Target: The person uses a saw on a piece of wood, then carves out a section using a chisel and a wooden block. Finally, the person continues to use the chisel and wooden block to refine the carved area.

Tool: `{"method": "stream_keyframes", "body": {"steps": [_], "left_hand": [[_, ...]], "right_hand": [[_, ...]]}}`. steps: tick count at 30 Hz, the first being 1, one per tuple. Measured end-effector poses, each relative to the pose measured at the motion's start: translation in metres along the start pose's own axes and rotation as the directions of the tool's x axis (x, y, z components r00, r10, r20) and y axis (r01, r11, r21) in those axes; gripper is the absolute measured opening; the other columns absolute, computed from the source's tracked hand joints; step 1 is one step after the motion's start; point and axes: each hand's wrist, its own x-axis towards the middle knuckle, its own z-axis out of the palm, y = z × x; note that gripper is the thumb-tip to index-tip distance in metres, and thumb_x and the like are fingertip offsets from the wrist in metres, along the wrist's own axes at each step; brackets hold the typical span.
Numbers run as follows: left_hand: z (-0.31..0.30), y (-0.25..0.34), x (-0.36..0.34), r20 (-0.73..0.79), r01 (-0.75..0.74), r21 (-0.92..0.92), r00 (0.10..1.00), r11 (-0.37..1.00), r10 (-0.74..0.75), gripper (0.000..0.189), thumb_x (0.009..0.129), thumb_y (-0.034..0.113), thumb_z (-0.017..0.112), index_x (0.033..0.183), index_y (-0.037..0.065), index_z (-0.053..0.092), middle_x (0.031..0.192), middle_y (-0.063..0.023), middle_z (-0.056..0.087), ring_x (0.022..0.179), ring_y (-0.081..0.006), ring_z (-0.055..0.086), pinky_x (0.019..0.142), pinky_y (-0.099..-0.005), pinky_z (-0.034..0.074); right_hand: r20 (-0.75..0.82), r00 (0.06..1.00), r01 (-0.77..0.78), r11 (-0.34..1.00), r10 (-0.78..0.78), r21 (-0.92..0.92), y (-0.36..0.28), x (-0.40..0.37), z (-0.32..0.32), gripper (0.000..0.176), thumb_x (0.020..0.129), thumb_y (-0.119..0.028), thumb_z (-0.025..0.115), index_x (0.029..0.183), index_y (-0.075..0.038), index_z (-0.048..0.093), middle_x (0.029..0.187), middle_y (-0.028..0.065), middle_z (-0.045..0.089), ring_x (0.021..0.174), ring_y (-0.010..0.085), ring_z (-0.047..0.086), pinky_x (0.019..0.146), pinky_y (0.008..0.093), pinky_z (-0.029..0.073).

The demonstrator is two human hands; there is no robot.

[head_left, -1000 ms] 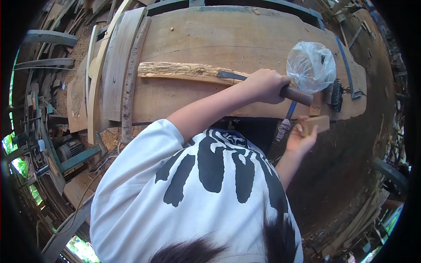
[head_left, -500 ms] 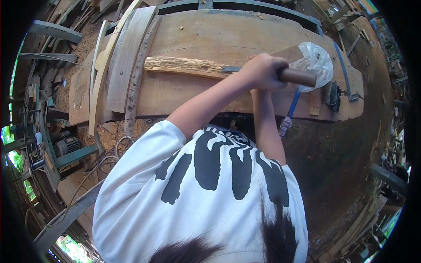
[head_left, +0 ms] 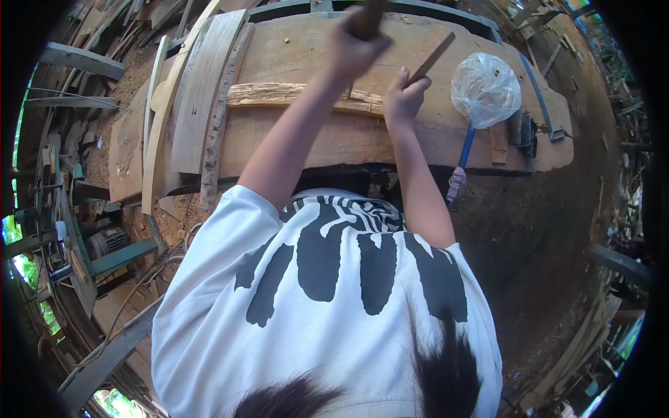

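Observation:
My left hand [head_left: 354, 54] is closed around a chisel with a thick brown handle [head_left: 368, 17], which sticks up above the fist. A thin dark blade [head_left: 350, 90] shows below the hand, against the carved wood strip [head_left: 268, 95]. The strip lies across the wooden bench top [head_left: 293, 136], its upper face rough and gouged. My right hand [head_left: 404, 101] is wrapped around a flat wooden piece [head_left: 433, 54], beside the strip's right end. This piece tilts up to the right.
Long boards [head_left: 198, 97] lie along the bench's left side. At the right are a clear plastic bag [head_left: 486, 90], a blue-handled tool [head_left: 465, 150], a small wood block [head_left: 498, 143], a dark metal item [head_left: 524, 134] and a blue L-shaped bar [head_left: 541, 101]. A motor [head_left: 108, 240] stands lower left.
My left hand has moved up and left, turning the chisel from nearly flat to steep. My right hand, formerly mostly hidden behind it, now shows with the flat wooden piece.

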Motion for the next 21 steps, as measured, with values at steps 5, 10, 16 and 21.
{"method": "stream_keyframes", "body": {"steps": [5, 10, 16, 21], "left_hand": [[-0.064, 0.007, 0.004, -0.288, -0.009, -0.569, 0.939, 0.822, -0.189, 0.014, 0.080, -0.002, 0.055, 0.084, 0.008, 0.046, 0.059, -0.0020, 0.048, 0.042, -0.0098, 0.044, 0.037, -0.0245, 0.035], [-0.125, 0.026, -0.005, -0.137, 0.346, -0.472, 0.879, 0.811, -0.456, 0.017, 0.083, 0.007, 0.064, 0.088, 0.006, 0.047, 0.062, -0.0023, 0.047, 0.047, -0.0085, 0.044, 0.040, -0.0257, 0.036], [-0.140, -0.006, -0.047, -0.058, 0.309, 0.783, 0.901, 0.540, -0.431, 0.042, 0.077, 0.025, 0.076, 0.106, -0.003, 0.063, 0.085, -0.0186, 0.067, 0.068, -0.0288, 0.064, 0.063, -0.0390, 0.051], [-0.112, -0.009, -0.067, -0.226, 0.324, 0.922, 0.895, 0.213, -0.384, 0.045, 0.087, 0.037, 0.065, 0.111, 0.000, 0.059, 0.104, -0.0204, 0.065, 0.114, -0.0416, 0.048, 0.099, -0.0549, 0.028]], "right_hand": [[0.063, 0.996, 0.066, 0.997, -0.063, -0.043, -0.009, -0.008, 0.001, 0.035, 0.097, -0.029, 0.050, 0.105, 0.001, 0.032, 0.083, 0.0304, 0.063, 0.079, 0.0482, 0.064, 0.066, 0.0526, 0.051], [0.194, 0.981, 0.079, 0.934, -0.011, -0.349, -0.014, -0.011, 0.006, 0.039, 0.097, -0.035, 0.046, 0.107, 0.000, 0.032, 0.081, 0.0294, 0.064, 0.078, 0.0482, 0.064, 0.066, 0.0562, 0.051], [0.214, 0.975, 0.135, 0.923, -0.059, -0.362, -0.011, -0.014, 0.007, 0.041, 0.097, -0.036, 0.046, 0.109, 0.000, 0.032, 0.081, 0.0300, 0.064, 0.078, 0.0489, 0.064, 0.066, 0.0566, 0.051], [0.234, 0.969, 0.160, 0.924, -0.080, -0.346, -0.007, -0.012, 0.005, 0.043, 0.097, -0.037, 0.046, 0.111, 0.001, 0.032, 0.081, 0.0307, 0.064, 0.078, 0.0494, 0.064, 0.066, 0.0572, 0.051]]}}
